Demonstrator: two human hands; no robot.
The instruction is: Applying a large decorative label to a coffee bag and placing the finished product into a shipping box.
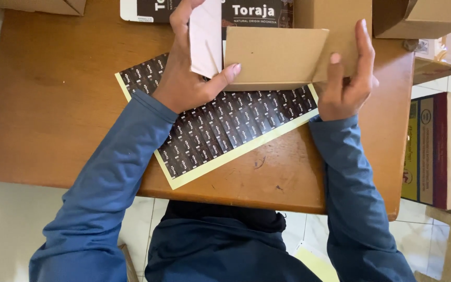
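Note:
My left hand (189,78) grips a pale pink pouch (205,36) held upright, thumb pressed against a flap of a small brown cardboard box (277,55). On the right side of that box sits my right hand (346,78), fingers along the box's wall. The box is held just above a sheet of small dark stickers (220,125) with a yellow backing, which lies slanted on the wooden table (53,104). Both arms wear blue sleeves.
A dark printed package (257,11) lies at the table's far edge. Brown cardboard boxes (418,18) stand at the far right and far left corners. A large carton (439,151) sits on the tiled floor to the right of the table.

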